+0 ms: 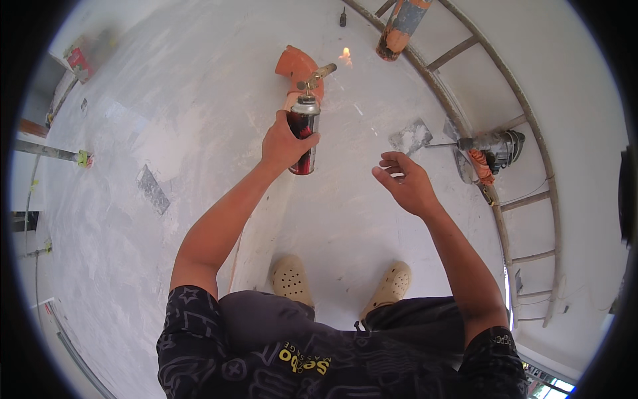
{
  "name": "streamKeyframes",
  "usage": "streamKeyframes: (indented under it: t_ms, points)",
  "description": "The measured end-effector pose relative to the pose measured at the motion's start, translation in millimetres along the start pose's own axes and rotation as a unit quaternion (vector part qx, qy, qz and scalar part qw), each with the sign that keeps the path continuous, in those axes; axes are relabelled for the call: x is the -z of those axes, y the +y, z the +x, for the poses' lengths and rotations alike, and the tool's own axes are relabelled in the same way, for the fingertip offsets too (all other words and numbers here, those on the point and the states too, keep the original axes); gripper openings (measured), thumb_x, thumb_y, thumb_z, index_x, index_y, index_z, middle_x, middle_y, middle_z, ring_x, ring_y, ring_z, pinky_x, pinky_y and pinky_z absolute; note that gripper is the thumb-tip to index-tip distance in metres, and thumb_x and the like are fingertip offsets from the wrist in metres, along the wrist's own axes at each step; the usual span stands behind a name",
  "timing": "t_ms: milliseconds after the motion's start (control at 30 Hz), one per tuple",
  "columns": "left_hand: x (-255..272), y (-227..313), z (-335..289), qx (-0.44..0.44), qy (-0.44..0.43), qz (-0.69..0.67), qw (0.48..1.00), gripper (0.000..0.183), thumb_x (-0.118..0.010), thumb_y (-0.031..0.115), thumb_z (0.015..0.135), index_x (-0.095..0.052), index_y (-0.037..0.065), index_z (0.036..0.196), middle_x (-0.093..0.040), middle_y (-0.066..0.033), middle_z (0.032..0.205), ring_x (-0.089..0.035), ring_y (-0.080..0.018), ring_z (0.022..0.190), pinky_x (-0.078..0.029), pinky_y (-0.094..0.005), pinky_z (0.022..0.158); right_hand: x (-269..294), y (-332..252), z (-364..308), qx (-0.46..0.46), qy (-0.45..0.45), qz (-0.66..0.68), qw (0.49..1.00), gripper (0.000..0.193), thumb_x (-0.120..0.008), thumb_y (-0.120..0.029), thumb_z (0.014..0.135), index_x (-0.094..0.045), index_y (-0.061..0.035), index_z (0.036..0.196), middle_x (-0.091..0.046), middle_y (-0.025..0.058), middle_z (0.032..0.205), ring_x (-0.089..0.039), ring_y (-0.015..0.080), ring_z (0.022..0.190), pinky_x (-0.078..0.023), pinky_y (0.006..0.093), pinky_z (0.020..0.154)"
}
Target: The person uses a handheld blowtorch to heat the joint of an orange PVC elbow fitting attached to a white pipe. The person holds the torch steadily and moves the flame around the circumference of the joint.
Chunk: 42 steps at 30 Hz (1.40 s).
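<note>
My left hand (287,141) is wrapped round the canister of a gas blowtorch (304,126), which stands upright in my grip. From its brass nozzle, tilted up and to the right, comes a small orange flame (345,56). Just behind the torch lies an orange elbow pipe (297,66), partly hidden by it; a paler straight length seems to run from it toward me. To the right, my right hand (407,183) hovers with its fingers apart and slightly bent, holding nothing.
On the right lies a power drill (498,151) with a long bit, by a wooden ladder (531,199). Another orange and grey pipe (402,30) is at the top. A screwdriver (343,18) lies on the grey floor. My beige clogs (291,279) are below, and a flat dark piece (154,189) sits left.
</note>
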<state>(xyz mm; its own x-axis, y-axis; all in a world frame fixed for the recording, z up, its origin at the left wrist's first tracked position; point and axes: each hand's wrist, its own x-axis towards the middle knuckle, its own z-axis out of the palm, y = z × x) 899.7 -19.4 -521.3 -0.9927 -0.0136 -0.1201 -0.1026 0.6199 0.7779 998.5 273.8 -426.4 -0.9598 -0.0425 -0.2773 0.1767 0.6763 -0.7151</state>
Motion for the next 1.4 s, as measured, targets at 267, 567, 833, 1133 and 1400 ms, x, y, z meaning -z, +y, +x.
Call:
streamKeyframes:
  t_ms: [267,567,833,1133,1400]
  points:
    - [-67,-3,-40,-0.018,-0.018,-0.031,0.999,0.071,-0.093,0.043,0.079,-0.051,0.003,0.119,-0.075,-0.0206,0.105,-0.076,-0.0419,0.100,-0.059,-0.0513,0.085,-134,-15,69,-0.072,0.085,0.104,0.988,0.094,-0.086,-0.071,0.081,-0.064,0.0057,0.131,-0.078,0.0210,0.113,-0.078,0.0345,0.106,-0.061,0.0428,0.092]
    - [-72,-35,-37,-0.076,-0.113,0.003,0.991,0.083,-0.093,0.052,0.079,-0.053,0.003,0.132,-0.069,-0.0182,0.128,-0.073,-0.0344,0.113,-0.058,-0.0453,0.094,-127,10,116,-0.079,0.045,0.006,0.996,0.079,-0.090,-0.060,0.075,-0.070,0.0022,0.120,-0.080,0.0179,0.109,-0.079,0.0321,0.100,-0.062,0.0439,0.089]
    - [-48,-48,-27,-0.025,-0.292,0.093,0.952,0.058,-0.079,0.060,0.092,-0.077,0.003,0.099,-0.079,-0.0133,0.094,-0.077,-0.0297,0.093,-0.059,-0.0419,0.086,-127,-4,150,-0.003,0.003,-0.092,0.996,0.072,-0.087,-0.059,0.076,-0.070,-0.0039,0.118,-0.079,0.0155,0.109,-0.078,0.0327,0.103,-0.060,0.0455,0.089]
    - [-18,-53,-12,0.019,-0.221,0.096,0.970,0.056,-0.079,0.057,0.093,-0.078,0.002,0.099,-0.079,-0.0154,0.094,-0.076,-0.0304,0.091,-0.059,-0.0418,0.085,-133,-27,151,-0.041,0.000,-0.100,0.994,0.069,-0.086,-0.059,0.077,-0.070,-0.0055,0.117,-0.079,0.0135,0.107,-0.078,0.0314,0.101,-0.060,0.0439,0.088]
    - [1,-79,-9,0.018,-0.102,0.028,0.994,0.053,-0.081,0.053,0.093,-0.075,0.001,0.098,-0.077,-0.0132,0.086,-0.074,-0.0277,0.081,-0.057,-0.0392,0.075,-137,-26,66,-0.093,0.215,0.073,0.969,0.071,-0.091,-0.050,0.081,-0.067,-0.0047,0.130,-0.076,0.0104,0.117,-0.076,0.0262,0.107,-0.058,0.0417,0.094]
